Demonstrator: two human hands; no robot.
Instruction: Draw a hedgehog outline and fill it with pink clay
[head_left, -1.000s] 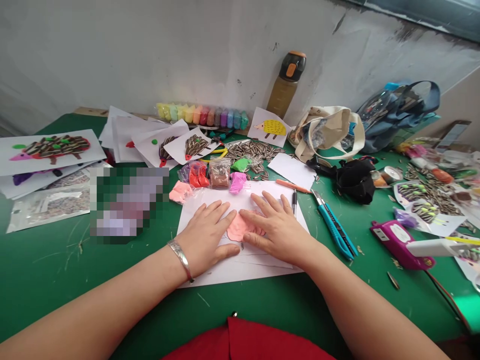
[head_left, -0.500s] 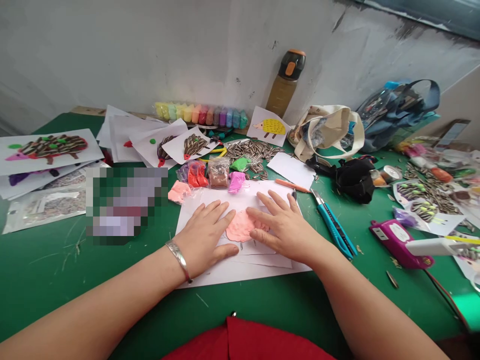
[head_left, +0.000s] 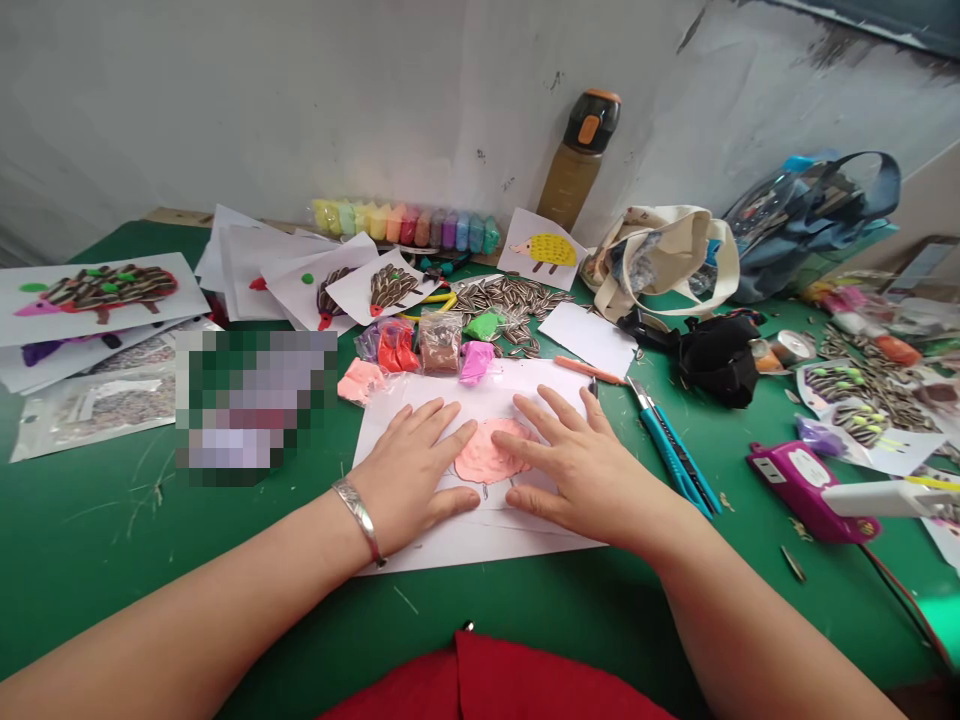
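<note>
A flattened patch of pink clay point(head_left: 487, 455) lies on white paper point(head_left: 450, 545) in front of me. My left hand point(head_left: 412, 475), a silver bracelet at its wrist, rests spread on the paper at the left of the clay. On the right, my right hand point(head_left: 581, 465) has its fingers apart, with the index fingertip over the clay. Neither hand grips anything. Just beyond the paper's back edge sit a brown clay packet point(head_left: 440, 343), a red one point(head_left: 397, 345), a purple-pink one point(head_left: 476, 362) and a loose pink lump point(head_left: 361, 381).
Blue-handled cutter point(head_left: 679, 455) lies right of the paper, with a magenta device point(head_left: 814, 490) farther right. Sunflower seeds point(head_left: 514, 305), a bottle point(head_left: 577, 165) and a cloth bag point(head_left: 664, 260) stand behind. Hedgehog pictures point(head_left: 105, 295) lie at the left.
My right hand has shifted slightly right and nearer, uncovering more of the clay's right side. My left hand stays nearly in place. The view has turned a little.
</note>
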